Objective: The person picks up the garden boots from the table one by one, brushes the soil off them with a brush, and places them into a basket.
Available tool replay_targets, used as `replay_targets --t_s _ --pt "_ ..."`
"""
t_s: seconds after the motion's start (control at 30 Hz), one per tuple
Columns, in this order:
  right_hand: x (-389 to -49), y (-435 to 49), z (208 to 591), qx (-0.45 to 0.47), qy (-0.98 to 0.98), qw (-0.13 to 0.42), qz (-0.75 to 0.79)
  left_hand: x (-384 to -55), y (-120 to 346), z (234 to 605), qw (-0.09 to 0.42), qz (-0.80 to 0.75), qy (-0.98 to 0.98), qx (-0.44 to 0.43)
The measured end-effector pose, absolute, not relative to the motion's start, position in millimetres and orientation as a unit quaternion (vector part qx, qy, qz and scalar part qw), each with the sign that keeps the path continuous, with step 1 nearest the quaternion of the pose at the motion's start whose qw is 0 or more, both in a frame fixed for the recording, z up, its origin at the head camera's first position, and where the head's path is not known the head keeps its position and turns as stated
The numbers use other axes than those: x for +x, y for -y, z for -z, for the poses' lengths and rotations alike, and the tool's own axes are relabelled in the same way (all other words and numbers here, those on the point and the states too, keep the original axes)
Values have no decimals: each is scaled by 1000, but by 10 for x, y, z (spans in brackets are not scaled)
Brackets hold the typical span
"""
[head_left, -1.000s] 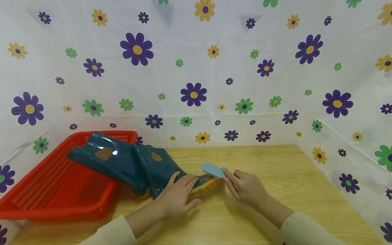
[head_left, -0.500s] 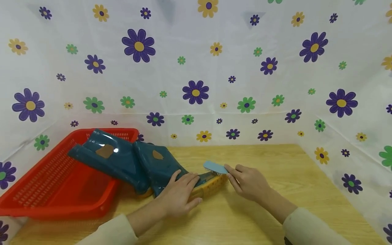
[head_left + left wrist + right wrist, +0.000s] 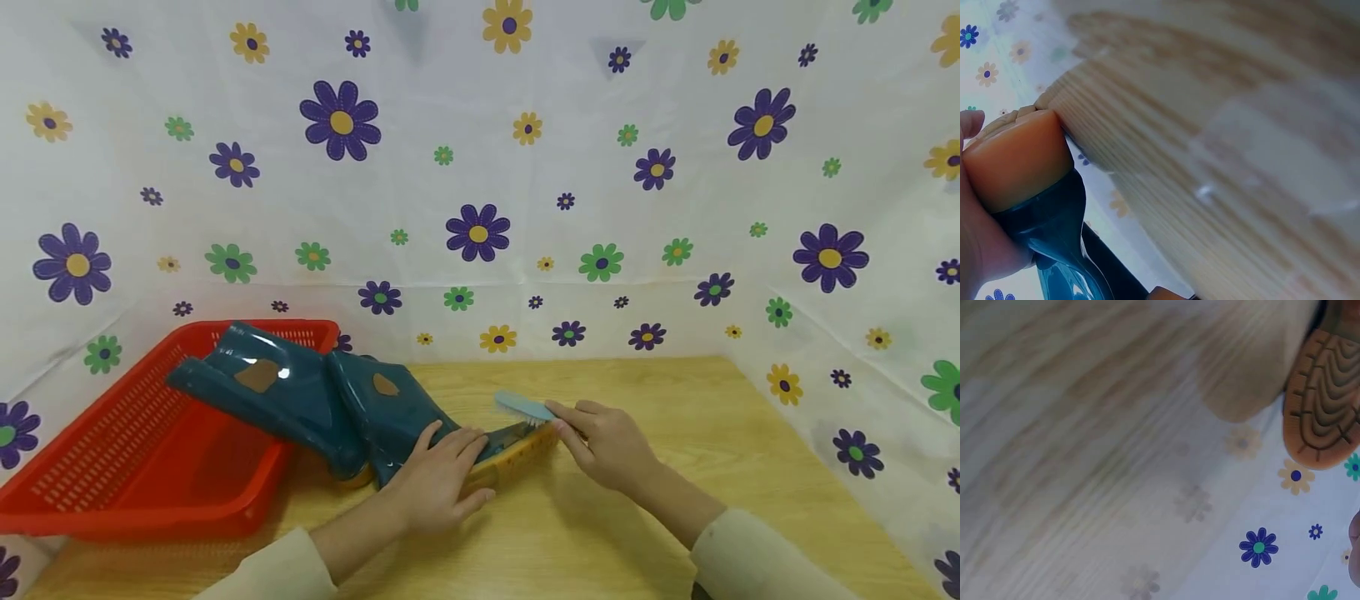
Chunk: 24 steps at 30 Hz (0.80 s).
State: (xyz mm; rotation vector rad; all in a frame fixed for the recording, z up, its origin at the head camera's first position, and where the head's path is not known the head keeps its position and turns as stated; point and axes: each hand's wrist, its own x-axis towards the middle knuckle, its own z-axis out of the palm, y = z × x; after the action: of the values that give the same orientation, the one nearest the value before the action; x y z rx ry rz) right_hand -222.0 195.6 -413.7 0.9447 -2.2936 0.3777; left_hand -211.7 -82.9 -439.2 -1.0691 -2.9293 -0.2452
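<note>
A dark teal rain boot [image 3: 393, 400] with a yellow-tan sole lies on its side, its toe pointing right. My left hand [image 3: 431, 487] grips it at the foot, fingers over the upper and thumb along the sole side. In the left wrist view the tan heel [image 3: 1022, 162] sits in that hand's crook. My right hand [image 3: 607, 446] pinches the handle of a light blue brush [image 3: 517, 405], bristles down against the boot near the toe. The right wrist view shows the ridged sole [image 3: 1325, 403]. A second teal rain boot [image 3: 292, 417] lies behind and left, its foot mostly hidden.
At the left stands a red plastic basket [image 3: 247, 504] with slotted walls; the second boot's shaft lies across its right side. Beneath everything is a wood-grain table [image 3: 675, 400]. A white flower-print cloth [image 3: 420, 192] hangs behind and along both sides.
The brush shifts slightly back and forth over the boot's toe with my right hand, its head now tilted and a little blurred. My left hand and both boots keep their places.
</note>
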Motion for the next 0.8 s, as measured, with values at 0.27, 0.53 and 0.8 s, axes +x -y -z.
replay_targets --t_s 0.27,0.53,0.8 --pt "-2226 -1903 4029 338 895 289 -41 -2119 812 4401 -7 78 939 -334" --pt "-2204 -1943 3993 392 871 296 -34 -2138 802 4359 17 70 935 -347" --pt "-2173 -1924 4061 420 855 305 -19 -2121 822 4405 3 67 937 -342"
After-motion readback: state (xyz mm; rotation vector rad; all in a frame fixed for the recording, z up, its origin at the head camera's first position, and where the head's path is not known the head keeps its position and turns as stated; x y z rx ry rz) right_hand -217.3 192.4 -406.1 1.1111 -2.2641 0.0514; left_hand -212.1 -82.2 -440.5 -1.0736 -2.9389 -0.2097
